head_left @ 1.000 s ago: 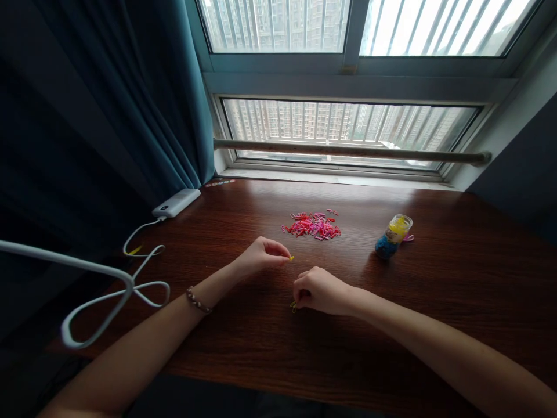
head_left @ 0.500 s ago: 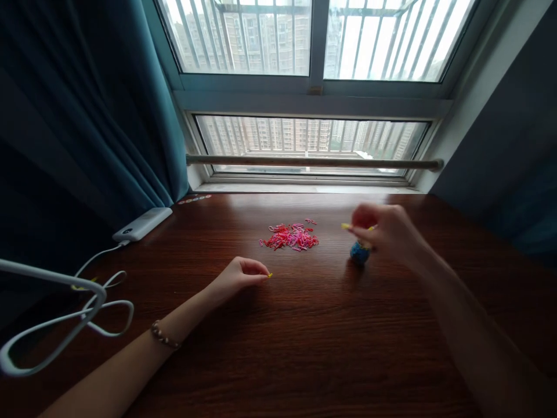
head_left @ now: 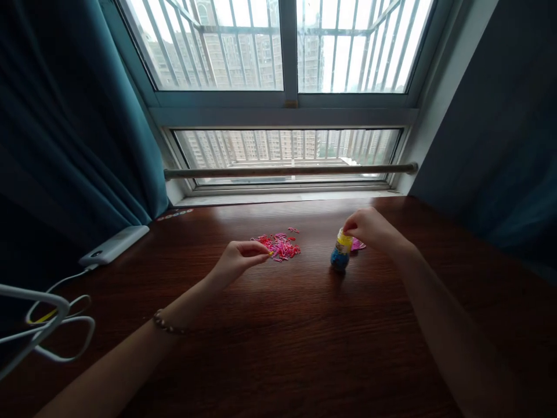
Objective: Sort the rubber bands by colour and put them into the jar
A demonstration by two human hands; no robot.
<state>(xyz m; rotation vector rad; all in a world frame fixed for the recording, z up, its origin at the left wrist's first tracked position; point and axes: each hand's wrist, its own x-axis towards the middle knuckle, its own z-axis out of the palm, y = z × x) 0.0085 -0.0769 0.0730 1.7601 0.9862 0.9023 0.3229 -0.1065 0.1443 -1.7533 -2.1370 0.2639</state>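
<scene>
A small clear jar [head_left: 340,255] stands upright on the wooden table, blue pieces low in it and yellow ones above. Over its mouth is my right hand [head_left: 369,225], thumb and fingers pinched together right at the rim. What those fingertips hold, if anything, is hidden. My left hand [head_left: 243,255] is closed in a pinch on a tiny yellow paper clip [head_left: 270,253]. Just beyond its fingertips lies a loose pile of pink and red paper clips [head_left: 285,248]. A flat pink object [head_left: 357,244] sits behind the jar, partly covered by my right hand.
At the left, a white power bank [head_left: 115,245] lies beside the blue curtain [head_left: 130,174], with a looped white cable [head_left: 65,319] in front. A strip of small pale items [head_left: 175,214] is near the back left edge. A window with a rail [head_left: 291,172] closes off the far side.
My right hand has come down to the jar's mouth; the yellow clips it held out are no longer visible. The view has shifted, and my left hand now appears closer to the pile.
</scene>
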